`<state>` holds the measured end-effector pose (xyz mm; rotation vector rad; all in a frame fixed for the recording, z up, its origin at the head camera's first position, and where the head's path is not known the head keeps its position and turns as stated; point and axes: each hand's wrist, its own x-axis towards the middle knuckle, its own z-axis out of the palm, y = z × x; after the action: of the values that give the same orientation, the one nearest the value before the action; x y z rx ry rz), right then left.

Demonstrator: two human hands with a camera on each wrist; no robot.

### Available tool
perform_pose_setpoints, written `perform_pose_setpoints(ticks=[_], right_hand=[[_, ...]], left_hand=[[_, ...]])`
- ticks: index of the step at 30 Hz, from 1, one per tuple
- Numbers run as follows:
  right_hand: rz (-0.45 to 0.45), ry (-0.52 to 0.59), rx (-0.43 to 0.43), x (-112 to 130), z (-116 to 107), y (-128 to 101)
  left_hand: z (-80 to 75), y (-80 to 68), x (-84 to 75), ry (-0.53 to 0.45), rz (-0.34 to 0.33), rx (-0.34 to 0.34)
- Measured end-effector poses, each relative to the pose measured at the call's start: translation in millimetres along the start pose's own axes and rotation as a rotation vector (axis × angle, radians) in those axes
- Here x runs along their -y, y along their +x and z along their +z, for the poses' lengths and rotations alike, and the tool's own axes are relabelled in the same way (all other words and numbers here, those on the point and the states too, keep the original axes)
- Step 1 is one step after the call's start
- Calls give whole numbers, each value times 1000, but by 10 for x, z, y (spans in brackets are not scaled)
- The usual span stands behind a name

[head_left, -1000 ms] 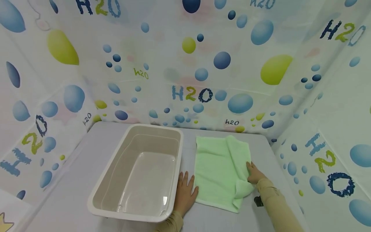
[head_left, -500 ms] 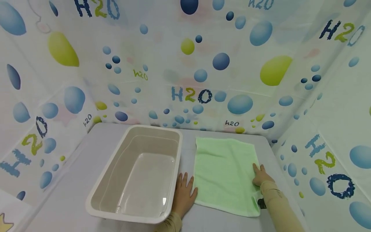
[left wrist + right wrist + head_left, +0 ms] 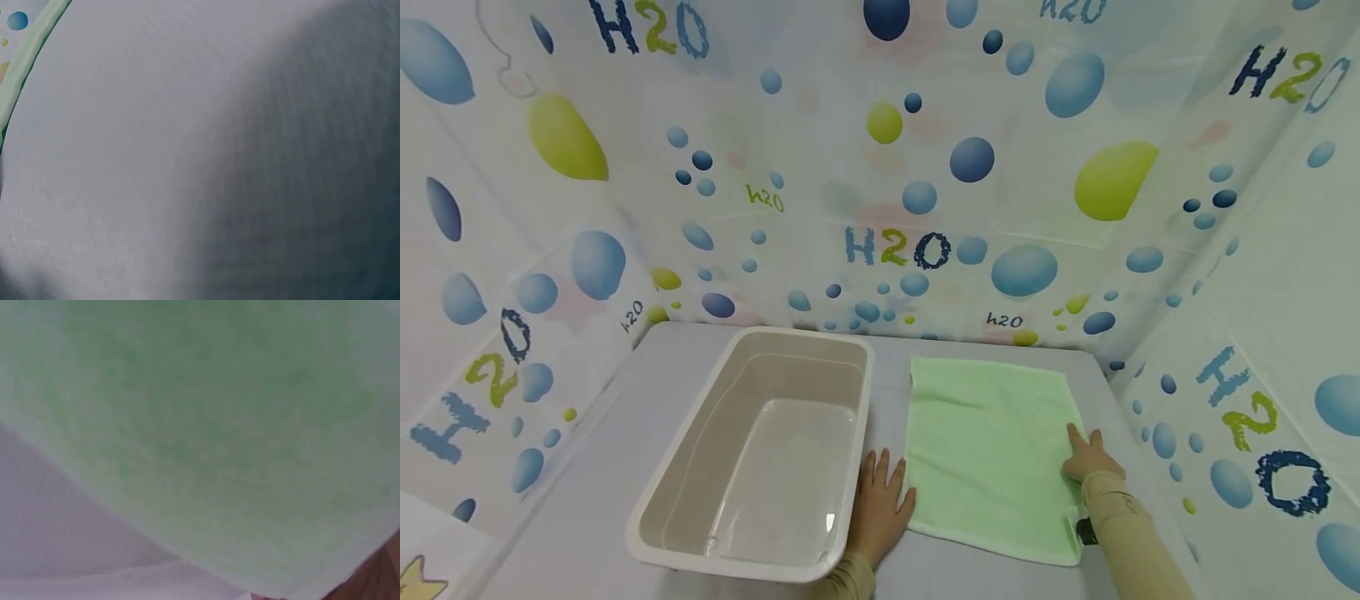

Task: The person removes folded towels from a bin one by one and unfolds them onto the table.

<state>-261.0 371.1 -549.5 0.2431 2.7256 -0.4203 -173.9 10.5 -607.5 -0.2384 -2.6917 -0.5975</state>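
Head view: a light-green towel [image 3: 988,454] lies spread flat on the grey table [image 3: 587,500], on the person's right half of the surface, just beside a beige plastic tub [image 3: 760,454] that stands open side up on the left half. The left hand [image 3: 880,500] rests palm down on the table in the narrow gap between tub and towel — fingers straight and together, the thumb touching the towel's left edge, nothing gripped. The right hand [image 3: 1092,457] lies flat on the towel's right margin, fingers extended toward the far side and pressing on the cloth, not curled round it. Both forearms wear tan sleeves [image 3: 1131,533].

Left wrist view: almost wholly filled by the grey table cloth [image 3: 200,150]; a thin strip of the towel's green edge [image 3: 28,62] shows at upper left. The hand itself is out of sight here.

Right wrist view: a close, blurred stretch of green towel [image 3: 206,425] with bare table [image 3: 56,531] at lower left.

Surround: a curtain [image 3: 887,167] printed with blue and yellow-green bubbles and "H2O" lettering encloses the table on three sides.
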Motion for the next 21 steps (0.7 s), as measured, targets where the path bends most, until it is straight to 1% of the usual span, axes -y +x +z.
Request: perform_pose_setpoints(ticks=[2, 6, 10, 13, 17, 19, 21], right_hand=[[6, 8, 7, 1, -8, -7], [31, 23, 8, 19, -10, -31], [56, 9, -30, 56, 62, -82], [45, -54, -87, 93, 162, -113], [-25, -159, -201, 141, 241, -174], [-83, -216, -265, 166, 267, -228], [-160, -274, -333, 187, 300, -296]], left_hand=[[-1, -2, -2, 1, -7, 12], [-13, -9, -11, 1, -29, 61], [-36, -11, -36, -12, -42, 97], [-51, -18, -47, -35, -48, 99], [-54, -14, -50, -47, -53, 96], [-49, -11, -48, -41, -51, 88], [-42, -9, -45, -34, -44, 77]])
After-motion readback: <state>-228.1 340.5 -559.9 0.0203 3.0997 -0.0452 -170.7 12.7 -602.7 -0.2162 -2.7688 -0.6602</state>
